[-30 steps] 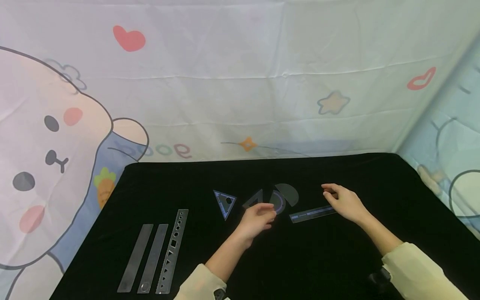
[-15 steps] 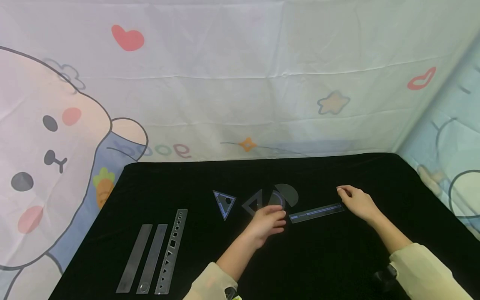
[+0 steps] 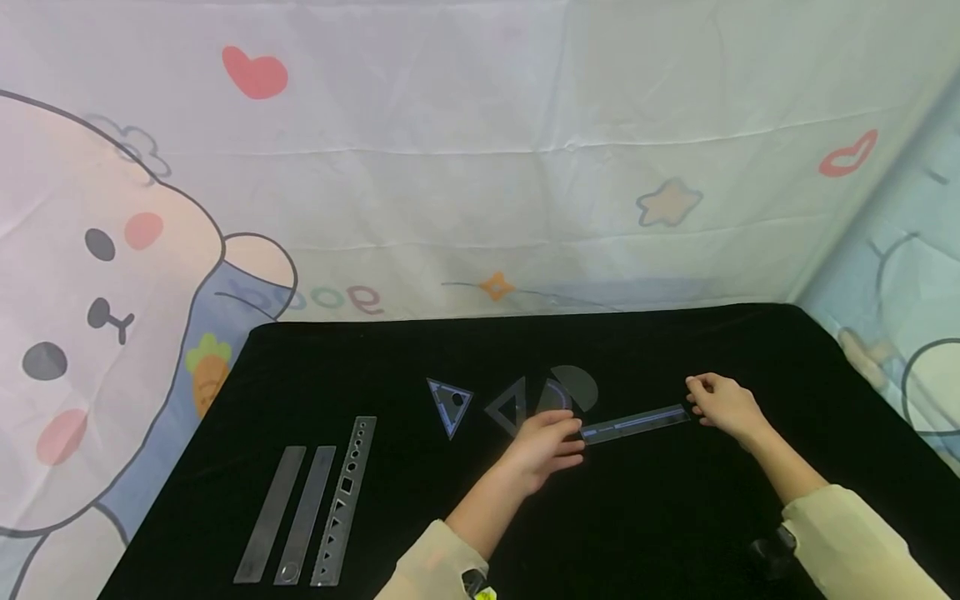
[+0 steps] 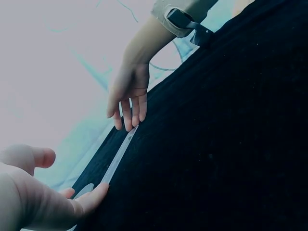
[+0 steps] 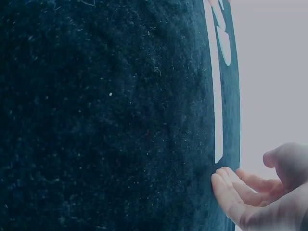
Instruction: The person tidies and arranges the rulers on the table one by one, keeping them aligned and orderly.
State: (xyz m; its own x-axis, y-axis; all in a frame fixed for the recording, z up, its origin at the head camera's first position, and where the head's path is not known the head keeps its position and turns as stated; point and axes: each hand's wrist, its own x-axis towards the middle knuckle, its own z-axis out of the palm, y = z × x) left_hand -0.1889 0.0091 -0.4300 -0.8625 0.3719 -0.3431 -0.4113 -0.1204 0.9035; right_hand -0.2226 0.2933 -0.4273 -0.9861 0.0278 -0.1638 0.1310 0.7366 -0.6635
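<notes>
Head view: your left hand (image 3: 542, 450) is lying relaxed, fingers extended, fingertips sitting at the left end of the blue-striped ruler (image 3: 636, 423); touching or just beside, can't tell. Your right hand (image 3: 726, 407) is sitting at the ruler's right end, fingers loosely bent, gripping nothing visible. Both forearms are slanting in from the near side, angling toward the ruler. The ruler is lying flat on the black cloth (image 3: 637, 533), spanning the space between your hands. Beyond its left end, a pale semicircle (image 3: 579, 387) and a protractor (image 3: 557, 393) are overlapping, your left hand partly covering the protractor. Left of the ruler, a clear set square (image 3: 501, 401) and a blue-edged triangle (image 3: 447, 410) are lying; well left and nearer you, three grey rulers (image 3: 305, 517) are lying side by side.

Left wrist view: your left thumb is standing apart, fingers reaching the ruler's near end. Your right fingers are hanging nearly straight at its far end.

Right wrist view: your right fingers are curving softly just off the ruler's end, thumb apart.
</notes>
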